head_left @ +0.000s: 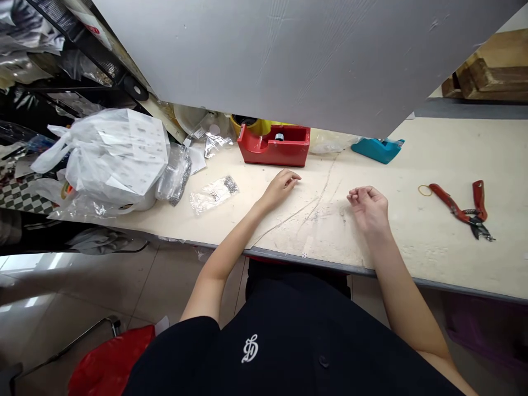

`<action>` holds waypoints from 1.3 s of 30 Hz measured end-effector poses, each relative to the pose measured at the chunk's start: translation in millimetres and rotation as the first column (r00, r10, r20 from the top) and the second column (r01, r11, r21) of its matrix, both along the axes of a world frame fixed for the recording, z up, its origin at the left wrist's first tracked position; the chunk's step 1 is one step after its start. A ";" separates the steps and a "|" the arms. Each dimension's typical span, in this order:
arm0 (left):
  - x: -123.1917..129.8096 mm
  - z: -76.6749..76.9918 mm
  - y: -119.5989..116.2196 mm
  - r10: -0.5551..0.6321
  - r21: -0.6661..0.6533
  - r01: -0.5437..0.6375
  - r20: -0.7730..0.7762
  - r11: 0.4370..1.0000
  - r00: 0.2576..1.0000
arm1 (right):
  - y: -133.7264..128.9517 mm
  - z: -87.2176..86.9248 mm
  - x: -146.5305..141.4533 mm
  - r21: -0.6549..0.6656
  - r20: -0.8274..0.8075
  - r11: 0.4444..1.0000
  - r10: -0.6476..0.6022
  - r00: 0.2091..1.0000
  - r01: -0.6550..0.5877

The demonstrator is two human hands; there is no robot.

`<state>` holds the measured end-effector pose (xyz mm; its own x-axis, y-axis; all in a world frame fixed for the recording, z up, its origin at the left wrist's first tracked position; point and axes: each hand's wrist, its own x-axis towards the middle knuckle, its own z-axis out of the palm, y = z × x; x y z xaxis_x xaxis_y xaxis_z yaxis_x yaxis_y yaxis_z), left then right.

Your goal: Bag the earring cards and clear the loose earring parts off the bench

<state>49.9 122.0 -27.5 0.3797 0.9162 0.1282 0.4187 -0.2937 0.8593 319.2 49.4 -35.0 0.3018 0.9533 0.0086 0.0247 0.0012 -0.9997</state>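
Observation:
My left hand [279,190] rests on the pale tabletop with its fingers stretched and loosely bent, holding nothing. It is just in front of a red tape dispenser [277,149]. To its left lies a small clear plastic bag [214,195] with writing and small dark metallic pieces in it. My right hand [369,209] is turned palm up, fingertips drawn together with the thumb; whatever may be between them is too small to make out. A thin thread-like line [284,221] runs across the table between the hands. Farther right lie red-handled pliers [466,217].
A teal tape dispenser [377,149] stands at the back, under a large grey panel [284,60] overhanging the table. A white plastic bag [111,151] and bagged dark pieces [175,176] crowd the left. A yellow ring [424,190] touches the pliers. Wooden blocks [490,74] are back right.

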 end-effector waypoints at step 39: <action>-9.7 19.8 -140.6 0.444 0.304 -0.436 0.047 0.847 0.895 | 96.7 146.8 -218.8 0.040 0.070 0.425 0.902 0.426 -0.904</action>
